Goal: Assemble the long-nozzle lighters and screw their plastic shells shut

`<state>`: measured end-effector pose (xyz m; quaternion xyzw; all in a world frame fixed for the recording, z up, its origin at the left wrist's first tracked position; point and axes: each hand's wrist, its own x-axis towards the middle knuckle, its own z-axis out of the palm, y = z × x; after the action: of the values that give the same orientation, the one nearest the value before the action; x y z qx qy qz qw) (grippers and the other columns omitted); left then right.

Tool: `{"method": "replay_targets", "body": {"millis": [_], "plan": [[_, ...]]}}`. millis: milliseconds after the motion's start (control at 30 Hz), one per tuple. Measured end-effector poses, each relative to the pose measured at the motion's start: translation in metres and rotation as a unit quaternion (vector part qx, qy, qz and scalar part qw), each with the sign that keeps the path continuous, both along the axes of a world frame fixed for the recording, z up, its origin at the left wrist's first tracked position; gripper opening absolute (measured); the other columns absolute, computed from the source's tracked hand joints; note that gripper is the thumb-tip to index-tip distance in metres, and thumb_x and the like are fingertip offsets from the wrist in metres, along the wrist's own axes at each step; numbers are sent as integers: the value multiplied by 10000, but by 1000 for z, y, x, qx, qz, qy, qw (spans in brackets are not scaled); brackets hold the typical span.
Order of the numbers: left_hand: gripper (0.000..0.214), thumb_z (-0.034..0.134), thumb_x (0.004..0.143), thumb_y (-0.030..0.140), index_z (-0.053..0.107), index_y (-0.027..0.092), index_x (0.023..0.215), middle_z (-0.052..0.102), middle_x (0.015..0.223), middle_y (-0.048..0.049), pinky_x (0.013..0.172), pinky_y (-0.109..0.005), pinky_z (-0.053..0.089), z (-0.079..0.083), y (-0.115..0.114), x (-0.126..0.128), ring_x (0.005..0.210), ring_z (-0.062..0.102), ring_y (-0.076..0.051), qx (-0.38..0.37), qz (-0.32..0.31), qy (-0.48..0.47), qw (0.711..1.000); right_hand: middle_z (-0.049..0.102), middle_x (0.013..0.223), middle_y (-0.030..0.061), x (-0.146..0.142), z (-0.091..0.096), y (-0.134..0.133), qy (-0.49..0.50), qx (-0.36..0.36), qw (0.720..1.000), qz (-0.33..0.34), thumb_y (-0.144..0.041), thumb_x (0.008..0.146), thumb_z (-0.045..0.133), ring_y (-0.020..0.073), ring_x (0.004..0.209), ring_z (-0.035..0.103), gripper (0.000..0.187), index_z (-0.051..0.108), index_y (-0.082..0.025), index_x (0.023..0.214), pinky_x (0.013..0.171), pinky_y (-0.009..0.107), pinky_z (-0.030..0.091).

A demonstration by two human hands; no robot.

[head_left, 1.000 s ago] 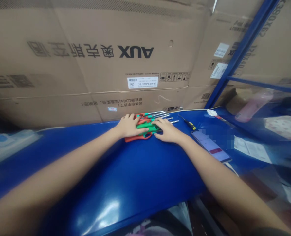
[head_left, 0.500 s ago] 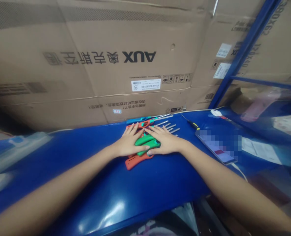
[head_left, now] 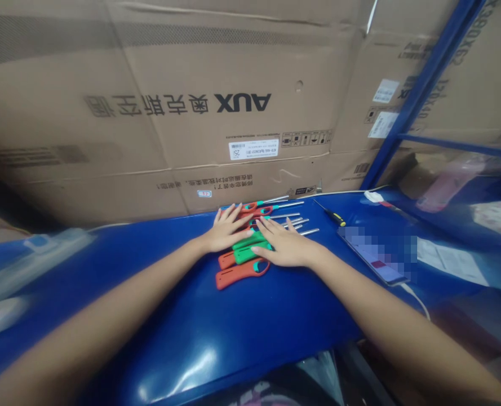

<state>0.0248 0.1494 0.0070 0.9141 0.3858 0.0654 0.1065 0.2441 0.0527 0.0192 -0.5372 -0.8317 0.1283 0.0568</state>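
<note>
Several long-nosed gas lighters lie side by side on the blue tabletop (head_left: pixel 182 332), their metal tubes pointing right. My left hand (head_left: pixel 222 232) rests with spread fingers over the handle ends. My right hand (head_left: pixel 288 245) lies flat across the trigger area, its fingers also apart. Nearest me is an orange lighter (head_left: pixel 237 275), mostly uncovered. Just beyond it a green lighter (head_left: pixel 245 255) shows below my right thumb. At the far side lies another orange lighter (head_left: pixel 258 211), past my fingertips. My palms hide parts of the lighters between.
A large cardboard box (head_left: pixel 169 135) stands along the back edge. To the right lie a screwdriver (head_left: pixel 332 216) with a black and yellow handle and a phone (head_left: pixel 377 262) with a white cable. A blue metal post (head_left: pixel 411 107) rises at the right. A blurred clear plastic item (head_left: pixel 34 265) is at the left.
The lighters have spread apart under my hands, and the nearest orange one is more exposed. A blue lighter at the far side no longer shows. Both hands remain flat on the group.
</note>
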Motion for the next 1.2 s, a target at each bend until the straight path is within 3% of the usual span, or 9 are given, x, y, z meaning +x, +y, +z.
{"method": "replay_targets", "body": {"millis": [100, 200, 300, 367, 567, 767, 967, 1100, 1200], "plan": [[540, 308, 1008, 592, 404, 381, 1496, 153, 1664, 12, 1220, -589, 15, -5, 4, 3, 1549, 65, -266, 18, -4, -33, 999, 85, 1654, 122, -1, -1, 4, 13, 31, 999, 35, -700, 956, 238, 324, 1541, 81, 861, 147, -140, 1603, 1200, 654, -16], [505, 276, 1038, 504, 491, 312, 1453, 314, 1623, -11, 1235, -559, 90, -4, -1, 4, 1532, 179, -246, 43, 6, -73, 996, 74, 1657, 100, -1, -1, 9, 26, -10, 999, 30, -714, 940, 283, 347, 1538, 48, 872, 137, -171, 1606, 1180, 699, 53], [571, 129, 1066, 406, 511, 204, 1440, 426, 1565, -50, 1257, -458, 133, 0, -20, 5, 1511, 234, -192, 81, 26, -118, 989, 42, 1658, 96, -1, 3, 9, 29, -57, 998, 2, -775, 893, 324, 367, 1534, -2, 946, 124, -187, 1607, 1168, 716, 24], [577, 183, 1058, 474, 532, 189, 1418, 478, 1527, -67, 1243, -421, 222, 0, -40, 5, 1471, 327, -198, 85, 22, -127, 988, 25, 1658, 101, -1, 6, 6, 28, -78, 997, -9, -801, 868, 344, 367, 1532, -19, 993, 102, -185, 1608, 1172, 706, 7], [852, 411, 929, 698, 260, 160, 1571, 248, 1635, -149, 1222, -574, 208, -11, -97, -10, 1523, 169, -357, 47, 18, -32, 998, 6, 1657, 102, 3, 8, -2, 27, -87, 996, -15, -835, 834, 358, 391, 1531, -15, 1046, 105, -176, 1607, 1140, 752, -4], [879, 460, 940, 640, 76, 209, 1603, 175, 1657, -144, 1210, -576, 247, -19, -114, -17, 1536, 97, -352, 57, 21, -58, 996, 76, 1662, 54, 5, -4, 0, 47, -54, 997, 5, -832, 853, 309, 401, 1530, 28, 964, 156, -249, 1604, 1142, 755, 8], [793, 489, 927, 638, 224, 253, 1568, 237, 1637, -143, 1197, -599, 255, -16, -110, -2, 1520, 176, -360, 55, 16, -81, 995, 320, 1617, 89, -9, -17, 7, 34, 73, 997, 21, -558, 1017, 229, 343, 1501, 238, 626, 394, -240, 1530, 1188, 638, 160], [739, 483, 932, 635, 334, 203, 1513, 247, 1627, -173, 1197, -590, 264, -16, -110, 1, 1514, 199, -358, 46, 45, -92, 994, 459, 1516, 141, -2, -13, 12, 94, 111, 989, 30, -511, 1008, 374, 315, 1405, 394, 551, 495, -197, 1446, 1152, 532, 309], [762, 487, 926, 645, 338, 180, 1511, 249, 1626, -180, 1206, -554, 275, -17, -110, 1, 1517, 205, -335, 35, 54, -103, 993, 577, 1303, 137, 12, -4, 14, 172, 115, 976, 69, -408, 919, 604, 274, 1236, 516, 359, 652, -181, 1193, 1076, 465, 400]]}}
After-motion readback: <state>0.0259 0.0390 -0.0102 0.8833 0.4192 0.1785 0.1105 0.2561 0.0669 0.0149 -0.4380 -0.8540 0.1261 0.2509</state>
